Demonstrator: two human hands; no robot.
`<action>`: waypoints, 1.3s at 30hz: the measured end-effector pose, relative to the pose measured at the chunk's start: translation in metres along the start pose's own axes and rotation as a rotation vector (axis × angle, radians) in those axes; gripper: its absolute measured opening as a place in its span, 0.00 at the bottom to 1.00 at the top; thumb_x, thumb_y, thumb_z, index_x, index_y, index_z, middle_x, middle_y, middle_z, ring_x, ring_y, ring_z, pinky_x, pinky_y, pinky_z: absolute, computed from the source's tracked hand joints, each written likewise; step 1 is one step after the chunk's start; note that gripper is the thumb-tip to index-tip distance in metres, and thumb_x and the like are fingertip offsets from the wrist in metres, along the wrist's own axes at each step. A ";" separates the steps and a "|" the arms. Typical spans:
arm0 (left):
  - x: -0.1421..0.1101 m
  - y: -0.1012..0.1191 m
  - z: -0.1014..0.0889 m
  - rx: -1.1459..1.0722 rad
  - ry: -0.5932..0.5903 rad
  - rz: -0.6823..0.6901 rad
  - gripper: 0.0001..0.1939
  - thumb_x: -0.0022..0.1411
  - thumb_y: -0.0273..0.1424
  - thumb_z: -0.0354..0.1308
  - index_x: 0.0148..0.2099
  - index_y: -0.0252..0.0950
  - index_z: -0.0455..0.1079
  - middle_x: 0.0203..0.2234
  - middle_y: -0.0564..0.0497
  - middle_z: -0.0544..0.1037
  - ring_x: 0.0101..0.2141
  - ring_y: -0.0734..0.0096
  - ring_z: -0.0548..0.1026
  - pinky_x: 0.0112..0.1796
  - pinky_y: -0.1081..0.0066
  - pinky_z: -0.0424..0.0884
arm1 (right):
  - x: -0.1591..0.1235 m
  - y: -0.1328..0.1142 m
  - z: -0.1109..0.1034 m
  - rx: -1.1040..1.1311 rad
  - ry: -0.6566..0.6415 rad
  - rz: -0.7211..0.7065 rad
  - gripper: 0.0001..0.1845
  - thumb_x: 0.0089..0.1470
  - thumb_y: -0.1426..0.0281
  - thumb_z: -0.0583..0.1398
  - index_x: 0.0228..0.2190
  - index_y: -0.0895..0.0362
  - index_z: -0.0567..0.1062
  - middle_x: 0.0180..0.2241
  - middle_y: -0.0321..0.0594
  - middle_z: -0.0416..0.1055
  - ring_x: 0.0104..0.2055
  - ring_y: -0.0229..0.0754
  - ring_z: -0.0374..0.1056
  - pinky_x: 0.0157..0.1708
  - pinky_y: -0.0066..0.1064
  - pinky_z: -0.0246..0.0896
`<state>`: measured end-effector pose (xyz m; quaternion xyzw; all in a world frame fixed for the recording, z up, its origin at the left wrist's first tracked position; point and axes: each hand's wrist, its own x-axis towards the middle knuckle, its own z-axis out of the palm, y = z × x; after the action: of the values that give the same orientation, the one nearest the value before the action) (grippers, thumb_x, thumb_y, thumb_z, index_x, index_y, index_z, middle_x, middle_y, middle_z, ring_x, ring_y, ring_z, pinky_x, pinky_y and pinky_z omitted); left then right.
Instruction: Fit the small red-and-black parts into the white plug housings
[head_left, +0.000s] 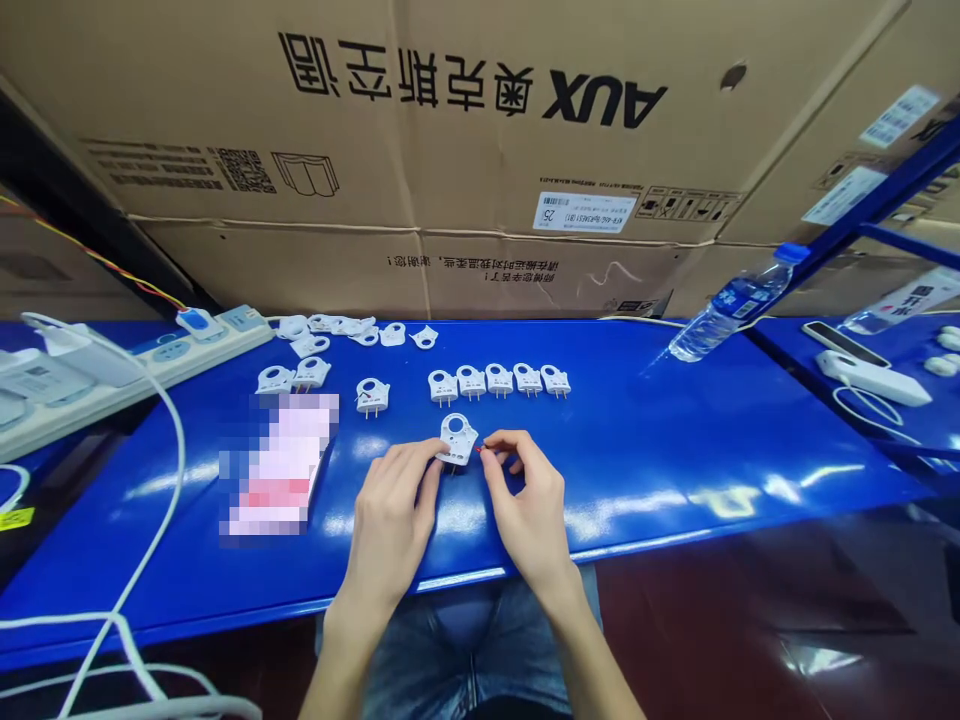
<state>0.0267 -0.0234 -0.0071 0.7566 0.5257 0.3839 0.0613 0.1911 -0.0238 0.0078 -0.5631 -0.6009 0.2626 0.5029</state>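
My left hand (pixel 394 505) pinches the lower left of a white plastic plug piece (pixel 457 432) with a round hole and metal prongs pointing down. At its right side, my right hand (pixel 527 495) has thumb and forefinger closed on a tiny red part (pixel 480 449), too small to name. The red part is close to the piece's edge; whether they touch I cannot tell. Just behind stands a row of several similar white plug pieces (pixel 499 379), prongs down. Another single plug piece (pixel 372 395) stands to the left.
More white pieces (pixel 309 345) lie at the back left, beside a power strip (pixel 172 350). A blurred pink paper (pixel 289 455) lies left of my hands. White cables (pixel 176 430) loop across the left. A water bottle (pixel 735 305) leans at right; a large carton (pixel 450 200) stands behind.
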 end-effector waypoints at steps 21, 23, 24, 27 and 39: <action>-0.001 0.001 -0.001 -0.082 -0.104 0.180 0.13 0.74 0.25 0.54 0.57 0.41 0.71 0.47 0.50 0.83 0.45 0.65 0.79 0.46 0.63 0.73 | -0.001 0.003 -0.002 -0.016 -0.074 -0.072 0.10 0.68 0.72 0.57 0.41 0.51 0.79 0.41 0.38 0.79 0.43 0.42 0.73 0.44 0.34 0.66; -0.001 0.001 -0.001 -0.088 -0.105 0.189 0.14 0.73 0.24 0.55 0.57 0.42 0.71 0.47 0.50 0.83 0.46 0.66 0.79 0.46 0.63 0.73 | -0.001 0.003 -0.001 -0.014 -0.070 -0.075 0.09 0.67 0.73 0.58 0.41 0.52 0.79 0.40 0.37 0.79 0.42 0.42 0.73 0.43 0.33 0.66; -0.001 0.001 -0.001 -0.090 -0.102 0.193 0.15 0.73 0.24 0.55 0.58 0.42 0.71 0.48 0.50 0.83 0.46 0.66 0.79 0.47 0.64 0.73 | -0.001 0.003 -0.001 -0.015 -0.070 -0.076 0.09 0.67 0.73 0.58 0.41 0.52 0.79 0.40 0.37 0.79 0.42 0.41 0.73 0.43 0.33 0.66; -0.001 0.001 -0.001 -0.098 -0.095 0.200 0.15 0.73 0.23 0.55 0.58 0.42 0.71 0.48 0.51 0.83 0.47 0.67 0.79 0.48 0.64 0.74 | -0.001 0.003 -0.001 -0.015 -0.062 -0.070 0.08 0.67 0.73 0.59 0.41 0.52 0.79 0.40 0.37 0.78 0.42 0.41 0.73 0.43 0.33 0.67; 0.001 0.004 -0.003 -0.122 -0.116 0.156 0.14 0.74 0.25 0.53 0.57 0.42 0.71 0.47 0.49 0.83 0.47 0.62 0.79 0.48 0.60 0.77 | -0.002 0.003 0.000 -0.044 -0.057 -0.064 0.10 0.67 0.72 0.58 0.41 0.51 0.81 0.41 0.40 0.75 0.45 0.43 0.73 0.43 0.33 0.69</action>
<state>0.0276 -0.0256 -0.0024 0.8110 0.4364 0.3745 0.1076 0.1924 -0.0250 0.0046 -0.5469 -0.6383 0.2488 0.4813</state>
